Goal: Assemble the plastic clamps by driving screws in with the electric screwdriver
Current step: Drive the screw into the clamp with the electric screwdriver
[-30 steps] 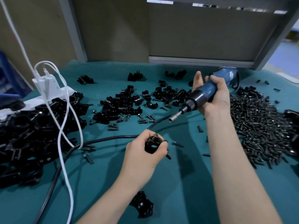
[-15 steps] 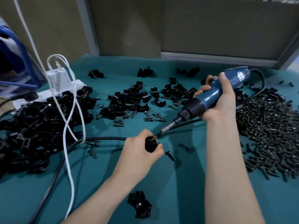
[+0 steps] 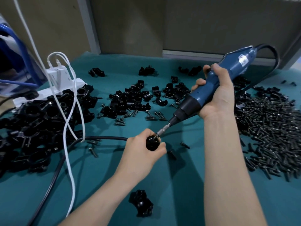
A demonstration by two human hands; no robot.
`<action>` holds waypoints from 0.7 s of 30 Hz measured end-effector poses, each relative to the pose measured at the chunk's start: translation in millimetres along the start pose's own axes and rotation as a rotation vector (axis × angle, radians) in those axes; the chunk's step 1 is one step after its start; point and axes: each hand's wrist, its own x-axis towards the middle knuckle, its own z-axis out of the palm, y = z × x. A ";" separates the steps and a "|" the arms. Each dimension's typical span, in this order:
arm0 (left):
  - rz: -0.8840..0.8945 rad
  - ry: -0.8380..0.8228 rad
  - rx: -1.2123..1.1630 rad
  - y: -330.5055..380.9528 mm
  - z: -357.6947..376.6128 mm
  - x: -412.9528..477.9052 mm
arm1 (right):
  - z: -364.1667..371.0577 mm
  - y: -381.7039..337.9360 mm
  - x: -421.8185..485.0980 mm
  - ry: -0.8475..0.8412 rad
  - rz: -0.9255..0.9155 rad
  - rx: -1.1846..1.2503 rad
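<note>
Centrally, a teal cloth-covered surface [image 3: 97,185] fills the view. A big heap of black plastic clamps [image 3: 32,124] lies at 9 o'clock, a wide heap of dark screws [image 3: 268,131] at 3 o'clock, and a smaller scatter of clamp halves [image 3: 130,98] at 12 o'clock.

The right forearm rises from 5 o'clock. The right hand [image 3: 218,98] wraps its fingers and thumb round the blue electric screwdriver [image 3: 241,62], which slants from 1 o'clock down toward the centre. A black cord [image 3: 276,56] loops off its rear end.

The left forearm enters from 7 o'clock. The left hand [image 3: 143,152] grips a small black clamp [image 3: 152,143] between thumb and curled fingers at the centre. The screwdriver's silver bit [image 3: 162,128] meets the top of that clamp.

Most of the held clamp is hidden inside the left hand, and the screw under the bit is too small to make out. Whether the left hand rests on the surface cannot be told.

A lone clamp [image 3: 141,205] lies at 6 o'clock, between the forearms. A white power strip [image 3: 65,85] at 10 o'clock is partly hidden behind the big heap. Its white cables [image 3: 71,111] trail toward 7 o'clock. A blue shape at the left edge is cut off and unclear.
</note>
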 end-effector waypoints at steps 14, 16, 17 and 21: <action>-0.038 -0.058 -0.024 2.2 -1.8 0.0 | 0.6 4.9 -4.3 -0.146 -0.033 0.098; -0.038 -0.052 -0.027 1.9 -1.3 0.1 | 0.8 5.1 -3.9 -0.156 -0.033 0.100; -0.037 -0.052 -0.024 1.7 -1.2 0.3 | 0.6 5.2 -3.5 -0.159 -0.033 0.102; -0.038 -0.049 -0.026 0.8 -1.6 0.7 | 0.2 5.7 -3.0 -0.161 -0.031 0.103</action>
